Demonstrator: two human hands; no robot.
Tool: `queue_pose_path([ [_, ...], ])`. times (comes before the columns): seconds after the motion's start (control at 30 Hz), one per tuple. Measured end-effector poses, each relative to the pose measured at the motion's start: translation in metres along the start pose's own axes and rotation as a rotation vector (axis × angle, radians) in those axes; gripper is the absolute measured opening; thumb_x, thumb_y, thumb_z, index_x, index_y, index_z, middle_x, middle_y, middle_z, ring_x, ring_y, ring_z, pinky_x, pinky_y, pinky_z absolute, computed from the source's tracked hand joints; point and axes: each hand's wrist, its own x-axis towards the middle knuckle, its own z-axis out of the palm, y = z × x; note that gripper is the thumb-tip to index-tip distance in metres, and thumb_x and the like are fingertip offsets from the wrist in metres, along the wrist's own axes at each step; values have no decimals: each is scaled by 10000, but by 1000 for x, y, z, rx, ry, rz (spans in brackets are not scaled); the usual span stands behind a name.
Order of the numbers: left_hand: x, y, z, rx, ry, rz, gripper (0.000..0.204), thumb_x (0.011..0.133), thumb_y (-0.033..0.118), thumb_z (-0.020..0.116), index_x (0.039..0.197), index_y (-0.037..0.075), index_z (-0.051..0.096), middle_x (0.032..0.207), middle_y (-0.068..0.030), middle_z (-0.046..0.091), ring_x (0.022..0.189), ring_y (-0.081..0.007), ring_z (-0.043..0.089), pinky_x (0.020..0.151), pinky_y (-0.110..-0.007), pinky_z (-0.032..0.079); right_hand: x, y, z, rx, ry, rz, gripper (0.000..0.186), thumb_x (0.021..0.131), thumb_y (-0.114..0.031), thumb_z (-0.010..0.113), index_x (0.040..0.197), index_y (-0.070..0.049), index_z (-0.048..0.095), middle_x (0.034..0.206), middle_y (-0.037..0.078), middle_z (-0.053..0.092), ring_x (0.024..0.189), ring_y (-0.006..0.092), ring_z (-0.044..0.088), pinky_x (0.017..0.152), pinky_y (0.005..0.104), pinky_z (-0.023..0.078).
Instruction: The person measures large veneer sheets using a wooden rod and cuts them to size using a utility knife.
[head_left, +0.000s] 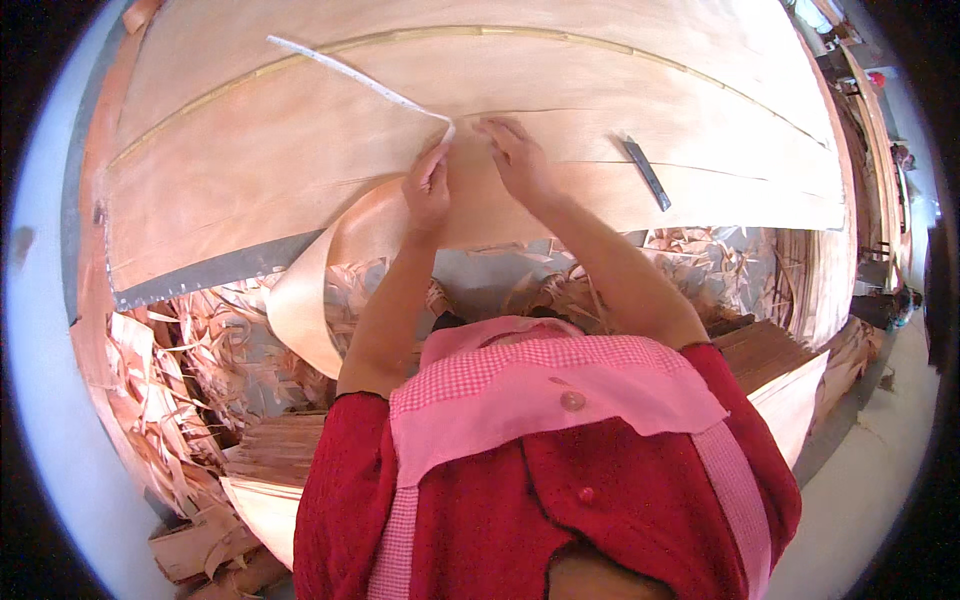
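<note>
A narrow white strip of tape (350, 72) runs across the far left of a light-brown wood veneer sheet (300, 130) and bends sharply at its near end. My left hand (430, 190) pinches that end, its fingers closed. Just to the right, my right hand (522, 165) rests on the veneer, fingers stretched out and slightly blurred, holding nothing that I can see. Between my hands runs a seam in the sheet. A dark utility knife (647, 173) lies to the right of my right hand. One long veneer piece (305, 305) curls off the near edge beside my left forearm.
A long thin yellowish stick (480, 31) lies bowed across the far part of the sheet. Torn veneer scraps (150, 390) pile up below the table at the left, with more at the right. A dark strip with a toothed, ruler-like edge (200, 280) shows at the near left.
</note>
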Motion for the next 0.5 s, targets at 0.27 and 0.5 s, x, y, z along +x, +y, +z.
queue_pose_path([
  [0.27,6,25,-14,-162,-196,-157,336,837,115,505,1162,34,479,1161,-118,521,1092,-210,475,908,-295,364,38,13,52,-99,90,-259,317,642,64,571,916,-83,634,975,35,610,952,259,547,819,317,457],
  [0.5,6,35,-13,-130,-235,-74,405,770,39,511,1167,-13,446,1182,-164,493,1120,-267,454,945,-330,337,41,39,-34,341,684,209,229,819,-27,442,978,-56,603,936,81,609,876,181,570,776,301,449],
])
